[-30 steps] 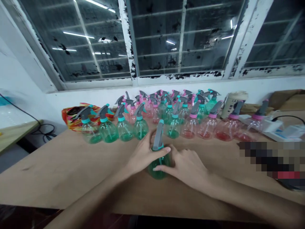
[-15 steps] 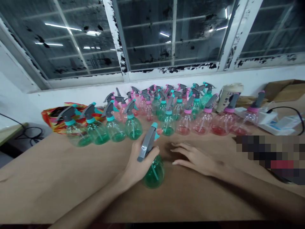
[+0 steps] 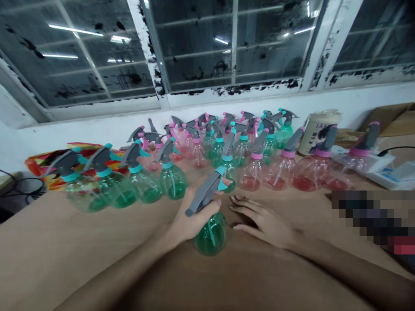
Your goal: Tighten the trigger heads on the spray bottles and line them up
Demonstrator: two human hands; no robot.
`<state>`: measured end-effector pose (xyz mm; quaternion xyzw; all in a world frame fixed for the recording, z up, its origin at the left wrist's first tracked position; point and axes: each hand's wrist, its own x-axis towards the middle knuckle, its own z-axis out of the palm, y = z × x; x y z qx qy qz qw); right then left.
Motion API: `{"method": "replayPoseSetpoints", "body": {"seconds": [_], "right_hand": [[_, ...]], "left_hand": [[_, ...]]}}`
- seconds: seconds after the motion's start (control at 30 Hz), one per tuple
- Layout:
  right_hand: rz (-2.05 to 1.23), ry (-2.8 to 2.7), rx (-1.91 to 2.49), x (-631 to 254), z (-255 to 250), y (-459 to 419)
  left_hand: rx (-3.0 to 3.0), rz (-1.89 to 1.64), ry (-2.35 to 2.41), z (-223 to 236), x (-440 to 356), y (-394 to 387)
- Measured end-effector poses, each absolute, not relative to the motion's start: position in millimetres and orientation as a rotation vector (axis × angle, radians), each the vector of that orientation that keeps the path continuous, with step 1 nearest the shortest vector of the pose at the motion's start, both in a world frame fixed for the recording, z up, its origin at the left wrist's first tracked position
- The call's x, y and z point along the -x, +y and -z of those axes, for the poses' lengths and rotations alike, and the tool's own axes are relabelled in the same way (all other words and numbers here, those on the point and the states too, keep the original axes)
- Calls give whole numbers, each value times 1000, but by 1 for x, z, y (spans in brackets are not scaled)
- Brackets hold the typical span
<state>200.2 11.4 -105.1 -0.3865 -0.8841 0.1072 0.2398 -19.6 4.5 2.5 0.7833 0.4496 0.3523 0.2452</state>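
A hold at the neck, with a crowd behind

My left hand [image 3: 191, 216] is wrapped around the neck of a green spray bottle [image 3: 210, 242], thumb on the near side, below its grey spray head [image 3: 204, 194]. The bottle is in front of me, near the middle of the table [image 3: 58, 246]; I cannot tell whether its base touches the surface. My right hand [image 3: 264, 222] holds nothing: its fingers are loosely spread beside the bottle, apart from it.

For a good hold, I'd judge, my pressure belongs on the neck, with no finger squeezing the teal trigger [image 3: 223, 185], and a steady wrist so the round body doesn't swing.

Another green bottle [image 3: 228, 170] stands close behind the spray head, so a push forward could knock it. A row of four green bottles [image 3: 116, 192] lines my left, pink-collared bottles [image 3: 308, 175] my right. My best room looks to be leftward, over the tabletop on the near side of that row; at the right a pixelated patch [image 3: 366, 224] hides what lies there. The table's near edge is out of view, so pulling back wants caution
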Motion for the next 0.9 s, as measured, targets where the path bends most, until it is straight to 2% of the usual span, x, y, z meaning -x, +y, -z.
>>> {"method": "replayPoseSetpoints", "body": {"seconds": [0.33, 0.9], "right_hand": [[-290, -2427, 1115, -199, 105, 9], [-360, -2437, 1109, -204, 113, 11]], "left_hand": [[-2131, -834, 1089, -10, 16, 6], [-2078, -1036, 1014, -3, 9, 4]]}}
